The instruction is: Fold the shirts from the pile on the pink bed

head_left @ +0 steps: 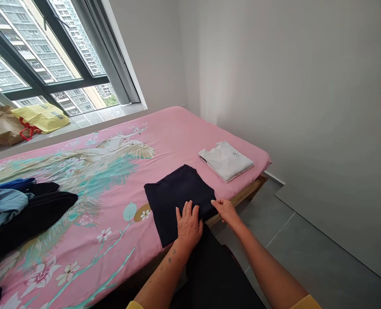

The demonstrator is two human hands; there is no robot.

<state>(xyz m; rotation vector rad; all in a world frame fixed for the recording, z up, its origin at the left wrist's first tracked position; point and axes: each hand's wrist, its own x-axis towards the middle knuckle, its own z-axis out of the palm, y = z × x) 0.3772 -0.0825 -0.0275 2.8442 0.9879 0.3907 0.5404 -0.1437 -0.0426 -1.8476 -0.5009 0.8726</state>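
A dark navy garment, folded into a rough rectangle, lies at the near edge of the bed. My left hand rests on its near part with fingers spread and flat. At its right edge, my right hand pinches the cloth between thumb and fingers. Just beyond, to the right, a folded white T-shirt with a small dark print lies flat. The navy garment's exact kind does not show.
Pink floral sheeting covers the bed. Loose dark and blue clothes are heaped at the left. A yellow bag and a brown paper bag sit on the windowsill. Grey wall stands beyond the bed's right end.
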